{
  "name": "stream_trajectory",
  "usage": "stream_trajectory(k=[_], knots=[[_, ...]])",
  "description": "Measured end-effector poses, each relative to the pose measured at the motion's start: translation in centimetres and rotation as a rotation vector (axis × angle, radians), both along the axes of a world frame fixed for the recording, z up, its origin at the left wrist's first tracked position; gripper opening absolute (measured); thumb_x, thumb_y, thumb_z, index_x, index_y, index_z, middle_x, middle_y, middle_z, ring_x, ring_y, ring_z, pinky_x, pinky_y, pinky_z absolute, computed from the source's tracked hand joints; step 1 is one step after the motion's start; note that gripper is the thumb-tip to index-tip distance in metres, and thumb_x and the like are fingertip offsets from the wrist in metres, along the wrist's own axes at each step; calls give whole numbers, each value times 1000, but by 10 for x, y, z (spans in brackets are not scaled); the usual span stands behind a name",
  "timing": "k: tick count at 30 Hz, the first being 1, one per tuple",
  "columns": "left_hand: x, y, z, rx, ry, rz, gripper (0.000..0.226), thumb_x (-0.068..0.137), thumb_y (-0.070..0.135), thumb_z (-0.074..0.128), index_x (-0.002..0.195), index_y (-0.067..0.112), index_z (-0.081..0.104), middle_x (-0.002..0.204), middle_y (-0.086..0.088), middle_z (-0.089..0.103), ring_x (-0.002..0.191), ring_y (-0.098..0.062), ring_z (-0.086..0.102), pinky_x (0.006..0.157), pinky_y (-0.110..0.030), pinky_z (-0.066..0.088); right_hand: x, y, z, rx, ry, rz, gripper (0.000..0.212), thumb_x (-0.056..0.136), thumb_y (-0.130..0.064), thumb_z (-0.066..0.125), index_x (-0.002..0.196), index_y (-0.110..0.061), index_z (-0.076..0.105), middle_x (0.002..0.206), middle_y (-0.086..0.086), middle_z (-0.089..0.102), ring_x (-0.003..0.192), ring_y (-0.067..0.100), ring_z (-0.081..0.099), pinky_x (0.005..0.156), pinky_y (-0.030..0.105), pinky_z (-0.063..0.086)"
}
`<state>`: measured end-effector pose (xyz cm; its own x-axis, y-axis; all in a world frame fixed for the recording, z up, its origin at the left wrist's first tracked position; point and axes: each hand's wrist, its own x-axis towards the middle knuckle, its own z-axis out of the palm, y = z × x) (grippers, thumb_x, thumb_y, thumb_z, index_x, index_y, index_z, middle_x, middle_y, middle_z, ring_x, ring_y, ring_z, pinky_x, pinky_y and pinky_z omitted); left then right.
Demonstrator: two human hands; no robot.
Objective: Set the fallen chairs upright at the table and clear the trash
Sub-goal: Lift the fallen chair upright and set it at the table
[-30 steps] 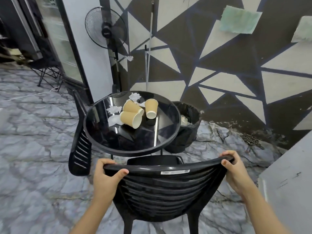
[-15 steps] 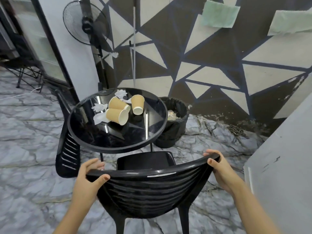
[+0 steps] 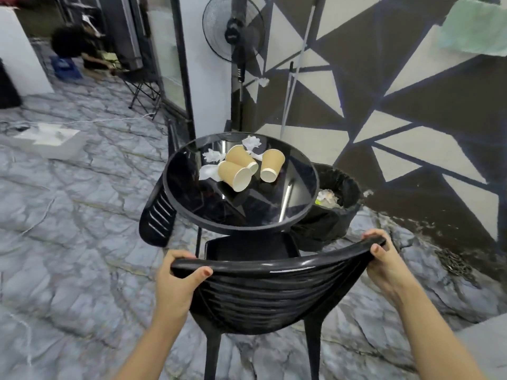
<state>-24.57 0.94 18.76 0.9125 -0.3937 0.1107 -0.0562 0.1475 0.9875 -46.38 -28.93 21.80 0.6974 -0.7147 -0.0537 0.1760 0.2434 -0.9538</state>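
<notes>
The left hand [image 3: 175, 286] and the right hand [image 3: 384, 261] hold the top edge of the upright black chair [image 3: 263, 292], fingers closed around it. The chair stands at 6 o'clock of the round desk [image 3: 247, 215]. Three paper cups [image 3: 236, 175] lie on the desk, and the trash bin [image 3: 329, 215] is at 3 o'clock.

— What do we see along the back wall?

— A dark wall painted with cream triangles [image 3: 428, 86], a pale green cloth [image 3: 477, 28] hung high on it, a black standing pedestal fan [image 3: 233, 28] beside it, and a thin grey pole [image 3: 297, 64] leaning against the paint.

— And across the grey marble-patterned floor [image 3: 68, 229]?

— We make out a white shallow box [image 3: 49, 141] lying far left and a black folding stool [image 3: 142, 86] near the glass door [image 3: 167, 56]. Farther back, blurred, perhaps a crouching person [image 3: 76, 48].
</notes>
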Motion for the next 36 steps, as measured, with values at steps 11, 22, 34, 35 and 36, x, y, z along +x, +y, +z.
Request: stream_trajectory(k=[11, 22, 34, 35, 36], knots=[[-30, -42, -9, 83, -45, -52, 40, 36, 38, 73, 71, 29, 57, 76, 2, 59, 70, -9, 56, 68, -20, 48, -62, -31, -47, 44, 101, -47, 53, 91, 9, 30, 72, -28, 63, 75, -9, 64, 68, 6, 61, 61, 14, 50], [-47, -6, -33, 101, -26, -9, 37, 44, 41, 72, 75, 28, 56, 78, -7, 57, 66, -5, 57, 62, -14, 47, -40, -39, -34, -64, 96, 89, 55, 85, 13, 41, 80, -33, 70, 101, -3, 62, 101, 14, 55, 72, 16, 52], [-78, -10, -41, 90, 13, -91, 33, 44, 33, 77, 71, 31, 58, 71, 6, 62, 62, -3, 57, 59, -13, 48, -76, -45, -18, -135, 348, 210, 92, 26, -45, 91, 110, -25, 58, 123, -5, 52, 118, 11, 45, 83, 27, 42], [-76, -9, -41, 98, 0, -114, 32, 48, 24, 80, 71, 30, 58, 73, 4, 62, 63, -2, 58, 59, -13, 48, -76, -43, -17, -134, 356, 223, 94, 25, -48, 90, 111, -27, 57, 124, -7, 51, 118, 7, 45, 84, 26, 41], [-74, -8, -42, 108, -9, -129, 33, 55, 13, 81, 72, 26, 57, 78, -3, 61, 63, -1, 58, 59, -12, 48, -76, -42, -16, -140, 361, 225, 96, 25, -51, 89, 112, -29, 56, 124, -9, 51, 117, 4, 44, 84, 26, 40]])
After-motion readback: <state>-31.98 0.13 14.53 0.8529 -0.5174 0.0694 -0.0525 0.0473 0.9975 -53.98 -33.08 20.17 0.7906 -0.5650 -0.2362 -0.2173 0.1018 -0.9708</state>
